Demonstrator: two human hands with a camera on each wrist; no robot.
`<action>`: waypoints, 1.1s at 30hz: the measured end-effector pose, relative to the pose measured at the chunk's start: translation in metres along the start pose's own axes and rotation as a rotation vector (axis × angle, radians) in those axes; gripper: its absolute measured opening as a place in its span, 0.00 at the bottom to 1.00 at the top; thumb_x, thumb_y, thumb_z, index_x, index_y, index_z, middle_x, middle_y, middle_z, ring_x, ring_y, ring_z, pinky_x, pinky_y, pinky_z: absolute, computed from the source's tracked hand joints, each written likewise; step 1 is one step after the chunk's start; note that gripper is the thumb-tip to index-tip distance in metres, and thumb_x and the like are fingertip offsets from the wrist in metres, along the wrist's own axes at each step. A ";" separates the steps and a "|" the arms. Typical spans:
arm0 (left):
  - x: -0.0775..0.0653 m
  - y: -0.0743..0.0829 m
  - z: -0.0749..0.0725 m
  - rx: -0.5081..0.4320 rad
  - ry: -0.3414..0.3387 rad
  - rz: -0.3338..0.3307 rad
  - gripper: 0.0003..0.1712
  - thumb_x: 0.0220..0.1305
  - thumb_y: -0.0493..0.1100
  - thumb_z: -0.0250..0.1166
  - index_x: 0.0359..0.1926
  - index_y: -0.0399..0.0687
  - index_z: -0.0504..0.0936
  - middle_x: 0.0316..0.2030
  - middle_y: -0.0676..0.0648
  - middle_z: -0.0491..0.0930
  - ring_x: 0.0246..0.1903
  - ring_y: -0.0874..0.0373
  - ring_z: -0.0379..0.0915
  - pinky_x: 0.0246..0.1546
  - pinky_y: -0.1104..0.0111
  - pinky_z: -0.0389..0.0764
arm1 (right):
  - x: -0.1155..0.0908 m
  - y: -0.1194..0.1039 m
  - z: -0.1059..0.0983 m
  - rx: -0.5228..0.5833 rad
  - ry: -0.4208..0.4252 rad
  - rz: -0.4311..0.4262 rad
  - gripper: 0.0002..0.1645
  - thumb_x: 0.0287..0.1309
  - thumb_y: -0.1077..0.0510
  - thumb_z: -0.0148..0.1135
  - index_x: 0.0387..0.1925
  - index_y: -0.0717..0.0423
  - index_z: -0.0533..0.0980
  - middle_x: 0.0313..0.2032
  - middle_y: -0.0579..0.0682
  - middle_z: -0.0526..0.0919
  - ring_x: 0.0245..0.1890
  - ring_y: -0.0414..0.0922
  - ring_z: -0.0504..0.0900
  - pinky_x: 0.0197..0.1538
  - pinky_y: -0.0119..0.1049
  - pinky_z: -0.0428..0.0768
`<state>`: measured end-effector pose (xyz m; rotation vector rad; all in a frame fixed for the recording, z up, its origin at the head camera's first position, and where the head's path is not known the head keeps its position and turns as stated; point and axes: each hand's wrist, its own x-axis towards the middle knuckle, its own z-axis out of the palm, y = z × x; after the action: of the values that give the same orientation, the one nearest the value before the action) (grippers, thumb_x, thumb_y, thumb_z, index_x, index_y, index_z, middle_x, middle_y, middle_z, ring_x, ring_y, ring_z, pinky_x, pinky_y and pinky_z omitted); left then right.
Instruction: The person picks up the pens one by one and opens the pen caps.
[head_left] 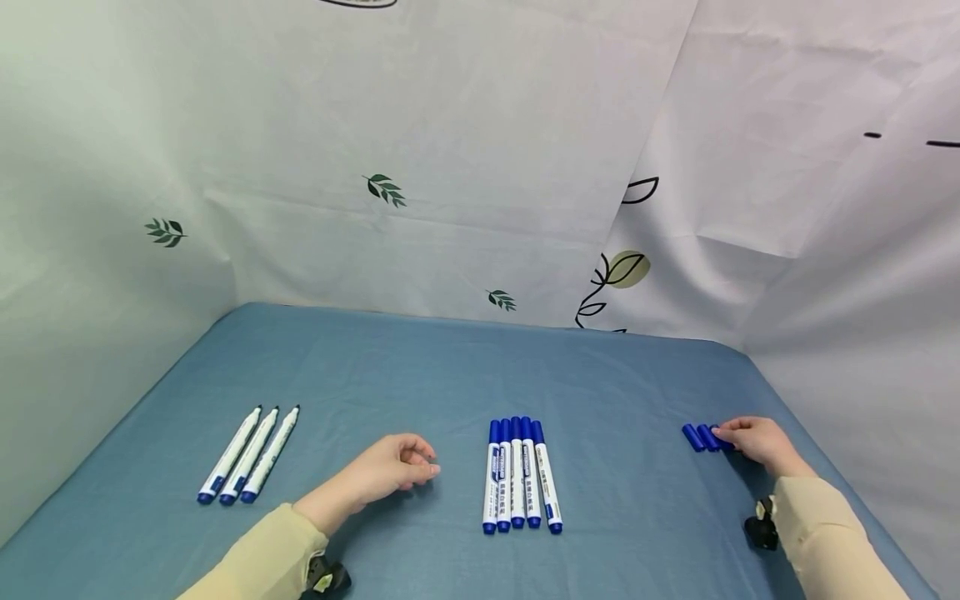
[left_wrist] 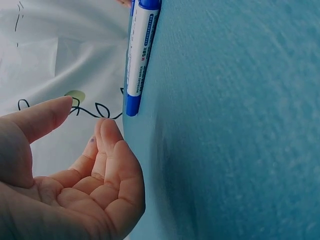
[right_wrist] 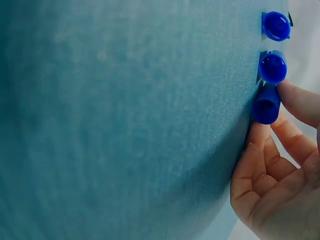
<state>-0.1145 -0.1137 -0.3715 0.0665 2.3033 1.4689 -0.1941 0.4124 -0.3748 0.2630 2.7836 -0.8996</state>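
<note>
At the right side of the table, my right hand (head_left: 759, 442) pinches a blue marker cap (right_wrist: 266, 105) between thumb and fingers, low at the cloth. Two more blue caps, one nearer (right_wrist: 273, 67) and one farther (right_wrist: 276, 26), lie beside it in a row, hollow ends showing in the right wrist view. My left hand (head_left: 390, 471) holds nothing, its fingers loosely bent above the cloth. To its right lies a row of several capped whiteboard markers (head_left: 517, 475), white with blue caps. Left of that hand are three uncapped markers (head_left: 251, 457), dark tips pointing away from me.
A blue cloth (head_left: 420, 358) covers the table. White fabric (head_left: 450, 125) printed with leaves hangs behind it and along both sides. Dark wrist cameras sit at each sleeve, the left one (head_left: 326, 577) and the right one (head_left: 762, 527).
</note>
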 end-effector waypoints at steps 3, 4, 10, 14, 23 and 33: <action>0.000 0.000 0.000 -0.004 -0.005 0.004 0.15 0.60 0.41 0.66 0.43 0.36 0.76 0.28 0.47 0.76 0.27 0.57 0.70 0.30 0.65 0.74 | -0.001 0.000 0.000 -0.006 0.012 -0.003 0.29 0.62 0.48 0.57 0.45 0.74 0.74 0.37 0.61 0.77 0.34 0.46 0.73 0.31 0.33 0.71; 0.000 0.000 0.000 -0.006 -0.006 0.004 0.15 0.60 0.41 0.66 0.43 0.36 0.76 0.28 0.47 0.76 0.27 0.57 0.70 0.30 0.65 0.74 | -0.001 0.000 0.000 -0.007 0.015 -0.003 0.29 0.62 0.48 0.57 0.45 0.74 0.74 0.37 0.62 0.78 0.34 0.47 0.73 0.31 0.33 0.72; 0.000 0.001 -0.001 -0.011 -0.005 -0.014 0.13 0.60 0.41 0.65 0.42 0.37 0.77 0.28 0.47 0.76 0.27 0.57 0.70 0.29 0.66 0.73 | -0.002 0.000 0.001 -0.002 0.019 0.006 0.29 0.63 0.47 0.57 0.46 0.74 0.74 0.41 0.67 0.76 0.36 0.49 0.74 0.32 0.34 0.72; 0.002 0.002 -0.001 -0.012 0.008 -0.024 0.12 0.60 0.40 0.65 0.42 0.38 0.77 0.28 0.46 0.77 0.27 0.57 0.71 0.29 0.67 0.73 | -0.004 -0.001 0.002 0.004 0.014 0.011 0.28 0.63 0.48 0.57 0.46 0.74 0.74 0.42 0.68 0.76 0.37 0.50 0.75 0.33 0.35 0.73; 0.004 0.002 0.002 -0.007 0.017 -0.035 0.12 0.61 0.41 0.65 0.42 0.38 0.77 0.28 0.46 0.76 0.26 0.57 0.69 0.28 0.66 0.72 | -0.007 0.001 -0.003 0.021 0.011 0.032 0.32 0.64 0.44 0.55 0.48 0.74 0.73 0.42 0.65 0.78 0.38 0.49 0.78 0.36 0.38 0.75; 0.004 0.007 0.004 -0.005 0.036 -0.043 0.11 0.61 0.40 0.65 0.41 0.38 0.77 0.28 0.46 0.77 0.26 0.57 0.70 0.28 0.66 0.73 | -0.012 -0.012 -0.009 0.000 0.044 0.001 0.36 0.69 0.42 0.45 0.55 0.75 0.66 0.53 0.75 0.69 0.48 0.63 0.74 0.45 0.54 0.73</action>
<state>-0.1181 -0.1067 -0.3682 -0.0110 2.3144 1.4655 -0.1863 0.4064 -0.3579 0.2872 2.8231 -0.9039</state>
